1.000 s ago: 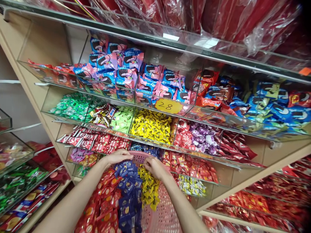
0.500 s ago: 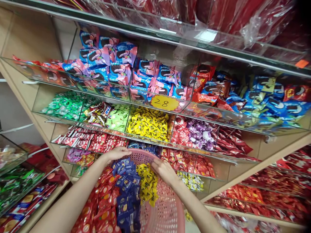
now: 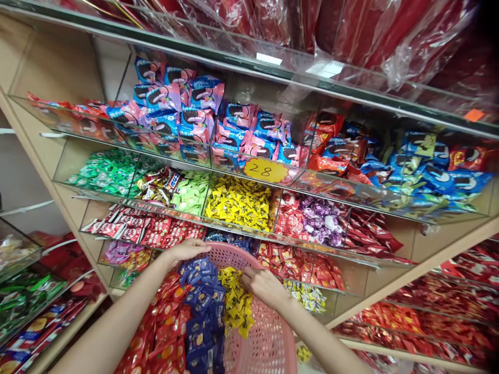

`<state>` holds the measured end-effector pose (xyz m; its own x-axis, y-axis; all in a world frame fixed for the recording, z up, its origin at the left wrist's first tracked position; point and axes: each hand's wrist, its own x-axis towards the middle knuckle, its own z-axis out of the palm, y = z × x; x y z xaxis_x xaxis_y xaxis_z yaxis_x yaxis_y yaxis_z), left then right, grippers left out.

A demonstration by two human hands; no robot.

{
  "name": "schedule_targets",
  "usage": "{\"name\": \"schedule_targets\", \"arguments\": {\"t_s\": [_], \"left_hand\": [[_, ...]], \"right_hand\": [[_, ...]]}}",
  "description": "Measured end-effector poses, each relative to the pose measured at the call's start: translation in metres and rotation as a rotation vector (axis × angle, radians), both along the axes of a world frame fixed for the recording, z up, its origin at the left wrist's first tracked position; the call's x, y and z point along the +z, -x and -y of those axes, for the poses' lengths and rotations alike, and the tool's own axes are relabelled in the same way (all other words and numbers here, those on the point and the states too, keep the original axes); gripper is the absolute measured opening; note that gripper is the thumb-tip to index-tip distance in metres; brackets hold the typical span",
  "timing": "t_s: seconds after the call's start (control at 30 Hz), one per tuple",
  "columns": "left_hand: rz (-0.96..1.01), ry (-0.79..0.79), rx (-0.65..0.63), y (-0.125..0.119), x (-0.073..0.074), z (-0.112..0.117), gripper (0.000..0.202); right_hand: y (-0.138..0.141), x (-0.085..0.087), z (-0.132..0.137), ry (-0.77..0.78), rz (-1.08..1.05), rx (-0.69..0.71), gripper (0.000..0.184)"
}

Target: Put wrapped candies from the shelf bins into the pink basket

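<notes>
A pink plastic basket [image 3: 273, 332] with a perforated wall is held before the shelves. Inside it, from left to right, lie red packets [image 3: 163, 332], dark blue packets [image 3: 205, 317] and yellow-wrapped candies [image 3: 237, 304]. My left hand [image 3: 186, 251] grips the basket's far rim, its fingers reaching over the edge. At the right of the yellow pile, my right hand [image 3: 265, 285] has its fingers curled closed, with the fingertips against the candies. What it holds, if anything, is hidden behind the fingers.
A shelf bin of yellow candies [image 3: 237, 202] faces me, beside green-wrapped sweets [image 3: 191, 192] and purple ones [image 3: 322, 218]. Cookie packs [image 3: 191, 122] fill the shelf above, behind a clear front lip with a yellow price tag [image 3: 265, 170]. Side shelves hold red packets [image 3: 436, 306].
My right hand has moved from the basket's far rim slightly down inside, and its fingers have curled in at the yellow candies. My left hand stays at the rim.
</notes>
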<state>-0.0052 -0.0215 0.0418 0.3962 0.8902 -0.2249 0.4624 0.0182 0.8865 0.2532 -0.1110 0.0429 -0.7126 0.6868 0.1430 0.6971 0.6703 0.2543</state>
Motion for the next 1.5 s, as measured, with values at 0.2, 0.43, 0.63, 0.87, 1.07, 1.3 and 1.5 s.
{"name": "schedule_targets", "arguments": {"t_s": [0.2,0.43,0.63,0.87,1.07,1.3,1.5], "left_hand": [[-0.004,-0.036,0.020,0.000,-0.006,-0.002,0.044],[-0.030,-0.080,0.052,0.001,-0.017,-0.003,0.043],[-0.021,-0.076,0.046,0.003,-0.019,-0.005,0.042],[-0.020,-0.066,0.059,0.003,-0.021,-0.006,0.042],[-0.028,-0.066,0.051,0.002,-0.018,-0.005,0.042],[0.088,0.024,-0.021,0.003,-0.005,0.001,0.034],[0.013,0.000,-0.022,0.007,0.007,0.009,0.027]], "right_hand": [[0.009,0.069,-0.015,-0.037,-0.304,-0.071,0.031],[0.036,0.109,-0.071,-0.143,-0.570,-0.235,0.026],[0.058,0.108,-0.105,-0.153,-0.520,-0.419,0.023],[0.052,0.109,-0.109,-0.180,-0.709,-0.358,0.019],[0.036,0.122,-0.091,-0.126,-1.103,-0.174,0.022],[0.060,0.082,-0.042,0.514,-1.337,-0.050,0.025],[0.079,0.006,-0.047,0.951,-1.423,-0.239,0.030]]}}
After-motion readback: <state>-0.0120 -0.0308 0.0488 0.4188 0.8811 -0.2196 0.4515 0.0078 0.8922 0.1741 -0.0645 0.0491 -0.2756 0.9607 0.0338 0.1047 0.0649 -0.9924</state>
